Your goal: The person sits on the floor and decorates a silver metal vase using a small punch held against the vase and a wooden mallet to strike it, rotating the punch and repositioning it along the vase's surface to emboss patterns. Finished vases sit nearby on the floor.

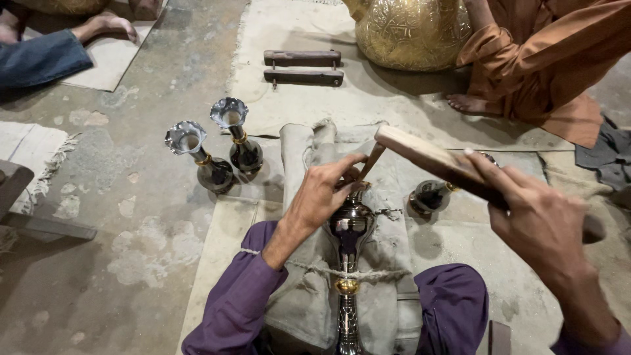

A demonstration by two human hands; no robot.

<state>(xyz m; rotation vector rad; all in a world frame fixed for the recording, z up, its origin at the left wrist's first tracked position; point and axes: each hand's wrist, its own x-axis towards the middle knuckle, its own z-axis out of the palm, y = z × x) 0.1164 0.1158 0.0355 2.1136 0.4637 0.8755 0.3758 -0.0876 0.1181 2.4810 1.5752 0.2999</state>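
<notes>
This is a metalworker's floor workshop, where people sit low on cloth mats [394, 98] spread over a worn, stained concrete floor [131, 230]. Dark, polished metal vases [213, 161] with flared silver mouths stand in a pair on the floor, another vase [350, 230] lies on a padded cloth roll [309, 151], and a large engraved brass vessel [411, 33] stands beside a seated co-worker in orange clothes. Two wooden hand tools [302, 67] lie on a mat nearby.

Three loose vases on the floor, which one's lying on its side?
The vase right of the cloth roll, under the wooden mallet. It is tipped over; the two flared vases at left stand upright.
</notes>
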